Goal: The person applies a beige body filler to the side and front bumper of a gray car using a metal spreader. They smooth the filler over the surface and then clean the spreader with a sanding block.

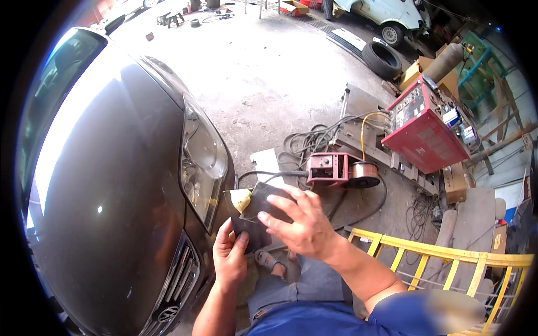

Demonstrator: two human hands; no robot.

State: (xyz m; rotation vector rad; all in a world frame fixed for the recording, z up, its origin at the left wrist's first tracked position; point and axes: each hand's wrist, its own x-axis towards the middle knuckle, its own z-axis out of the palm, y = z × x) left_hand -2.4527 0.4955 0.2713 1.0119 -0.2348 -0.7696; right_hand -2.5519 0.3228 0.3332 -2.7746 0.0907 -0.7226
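Note:
My left hand [232, 252] grips a dark flat sheet [249, 238] by its lower left part, thumb on its face. Above it, my right hand [297, 224] holds a second dark flat piece [258, 197], fingers spread over its face. A lump of pale yellow paste [240, 199] sits at the left of the two pieces, near their top. Both hands are just right of a dark car's front [106, 185], near its headlight [202, 168]. Whether the two pieces touch is hard to tell.
A pink wire feeder [325, 168] with a spool and coiled cables lies ahead, a red welding machine [417, 126] behind it at right. A yellow metal frame [443, 249] stands close on my right. A tyre [381, 59], cardboard boxes and a white vehicle [381, 14] are farther back.

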